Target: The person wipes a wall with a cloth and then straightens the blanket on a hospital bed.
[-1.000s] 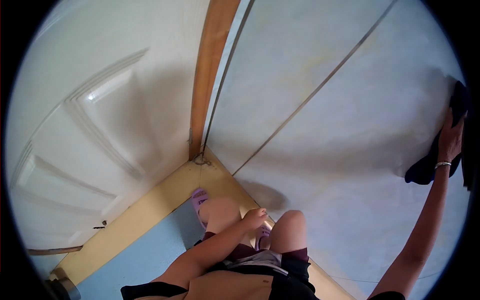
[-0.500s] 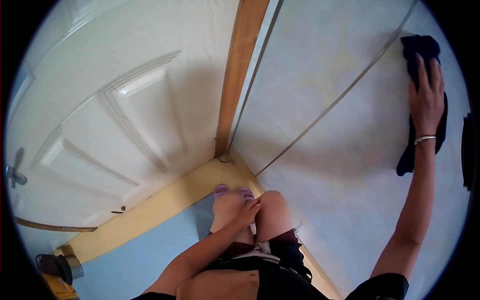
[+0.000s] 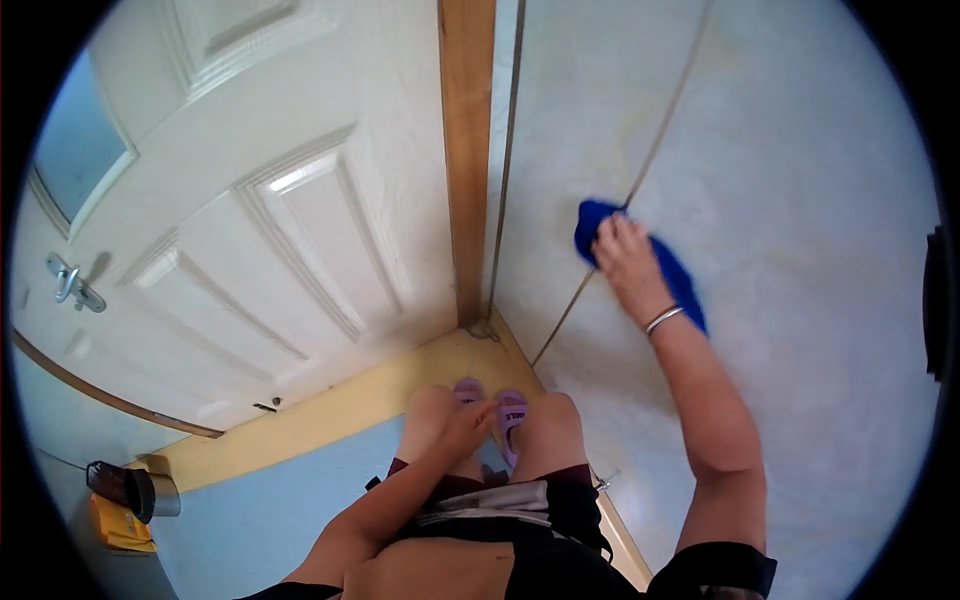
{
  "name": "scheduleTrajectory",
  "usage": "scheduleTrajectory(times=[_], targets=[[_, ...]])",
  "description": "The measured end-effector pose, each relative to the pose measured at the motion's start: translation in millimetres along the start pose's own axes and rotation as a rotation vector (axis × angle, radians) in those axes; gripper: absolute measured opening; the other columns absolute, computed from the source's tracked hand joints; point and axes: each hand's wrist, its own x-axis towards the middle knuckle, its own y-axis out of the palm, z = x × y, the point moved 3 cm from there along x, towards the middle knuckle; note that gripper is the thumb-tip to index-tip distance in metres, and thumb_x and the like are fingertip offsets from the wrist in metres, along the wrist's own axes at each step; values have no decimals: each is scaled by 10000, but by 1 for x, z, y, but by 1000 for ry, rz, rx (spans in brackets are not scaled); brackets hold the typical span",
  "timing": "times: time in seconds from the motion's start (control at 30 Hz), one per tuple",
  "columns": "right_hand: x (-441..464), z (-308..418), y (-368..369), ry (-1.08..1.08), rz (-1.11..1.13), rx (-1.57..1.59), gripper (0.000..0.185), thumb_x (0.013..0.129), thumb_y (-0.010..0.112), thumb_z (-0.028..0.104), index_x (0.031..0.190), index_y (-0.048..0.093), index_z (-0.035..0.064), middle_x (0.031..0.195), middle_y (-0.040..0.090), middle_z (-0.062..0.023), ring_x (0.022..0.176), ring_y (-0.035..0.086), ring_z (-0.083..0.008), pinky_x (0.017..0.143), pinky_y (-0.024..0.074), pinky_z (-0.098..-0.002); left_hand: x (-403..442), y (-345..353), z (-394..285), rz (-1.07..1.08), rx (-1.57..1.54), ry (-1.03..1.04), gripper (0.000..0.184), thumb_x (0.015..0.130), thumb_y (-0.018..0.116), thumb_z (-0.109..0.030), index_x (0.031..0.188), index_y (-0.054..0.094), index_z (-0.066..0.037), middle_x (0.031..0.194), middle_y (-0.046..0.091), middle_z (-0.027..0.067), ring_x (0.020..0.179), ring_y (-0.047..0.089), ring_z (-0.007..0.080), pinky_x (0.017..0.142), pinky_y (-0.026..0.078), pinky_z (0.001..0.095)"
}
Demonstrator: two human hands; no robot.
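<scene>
"Two hands are in my feed. What's just changed on your screen?"

"The blue cloth [image 3: 680, 280]. Half a second ago I had it out on the wall [image 3: 800, 200], toward the right edge of my view and clear of most of the seam [image 3: 662, 120]. Now it lies right across that seam, much nearer the wooden door frame [image 3: 468, 180]. My camera view has swung too, so I judge the shift by the seam."

"And what does that mean for the work?"

"I'd say the cloth's contact now takes in the join and the surface on both sides of it."

"How's the right arm?"

"Elbow bent, forearm slanting up and to the left, bracelet [image 3: 664, 318] at the wrist. The right hand [image 3: 628, 263] is gripping the cloth against the wall, fingers bent over it, with the tail trailing out beside the wrist."

"And the left?"

"Low, by the knees. The left hand [image 3: 467, 430] rests on the left thigh. I see nothing in it, but from here I can't tell whether the fingers are closed."
</scene>
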Motion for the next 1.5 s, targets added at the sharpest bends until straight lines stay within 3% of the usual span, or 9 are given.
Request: scheduleTrajectory(times=[0.1, 0.23, 0.3, 0.5, 0.77, 0.87, 1.2, 1.47, 1.5], targets=[[-57, 45, 34, -35, 153, 94, 337, 761, 466, 47, 1064, 526, -87, 1189, 420, -182, 1159, 355, -356, 972, 292, -463, -7, -20, -10, -87, 405, 263, 278, 807, 524, -166, 1052, 581, -50, 1031, 586, 143, 988, 549, 288, 857, 426, 378], [-146, 89, 53, 29, 205, 318, 395, 765, 456, 35, 1136, 447, -99, 1184, 423, -224, 1141, 365, -388, 1002, 274, -454, -16, -52, 23, -102, 753, 198, 298, 780, 537, -216, 1033, 593, -69, 1036, 572, 125, 1063, 505, 266, 867, 417, 421], [-192, 103, 56, 104, 297, 419, 352, 795, 454, 75, 1103, 484, -93, 1182, 448, -191, 1171, 373, -357, 1002, 285, -464, -17, -73, 22, -36, 1114, -56, 300, 791, 496, -284, 1011, 592, -105, 1100, 545, 80, 1131, 432, 274, 836, 394, 464], [-214, 55, -68, -91, 391, 296, 304, 799, 483, 94, 1074, 552, -14, 1182, 483, -144, 1161, 408, -340, 1004, 293, -465, -11, -101, 48, -9, 872, -512, 376, 805, 485, -351, 1070, 590, -105, 1125, 536, 87, 1117, 440, 299, 877, 395, 498], [-78, -110, -245, 263, -218, -466, 324, 785, 517, -33, 1097, 584, 20, 1232, 497, -172, 1164, 462, -313, 969, 375, -404, 13, -86, 50, -104, 903, -400, 312, 769, 535, -344, 874, 653, -76, 901, 622, 98, 916, 554, 279, 769, 440, 412], [-33, -168, -259, 368, -349, -753, 419, 777, 588, 15, 1177, 557, 136, 1286, 473, -64, 1173, 458, -231, 981, 386, -327, 18, -83, 53, -193, 901, -350, 282, 764, 548, -335, 841, 649, -84, 838, 631, 83, 851, 570, 259, 738, 426, 395], [85, -40, -45, 6, -380, -62, 177, 781, 529, 81, 905, 588, -29, 1045, 501, -146, 983, 491, -288, 810, 400, -387, 14, -90, 58, -229, 835, -367, 251, 766, 562, -319, 800, 655, -89, 791, 633, 90, 811, 580, 257, 727, 431, 375], [-55, 77, 65, -120, 236, 73, 226, 807, 455, 84, 970, 564, -28, 1165, 458, -176, 1108, 405, -316, 942, 323, -442, 4, -98, 63, -285, 812, -384, 290, 786, 530, -335, 848, 664, -86, 824, 637, 96, 835, 579, 247, 737, 451, 374], [-80, 84, 66, -83, 294, 227, 366, 782, 441, 64, 1099, 494, -111, 1174, 440, -186, 1104, 398, -324, 976, 293, -441, 3, -98, 65, -289, 810, -381, 290, 786, 530, -335, 848, 664, -86, 824, 637, 96, 835, 579, 247, 737, 451, 374]])
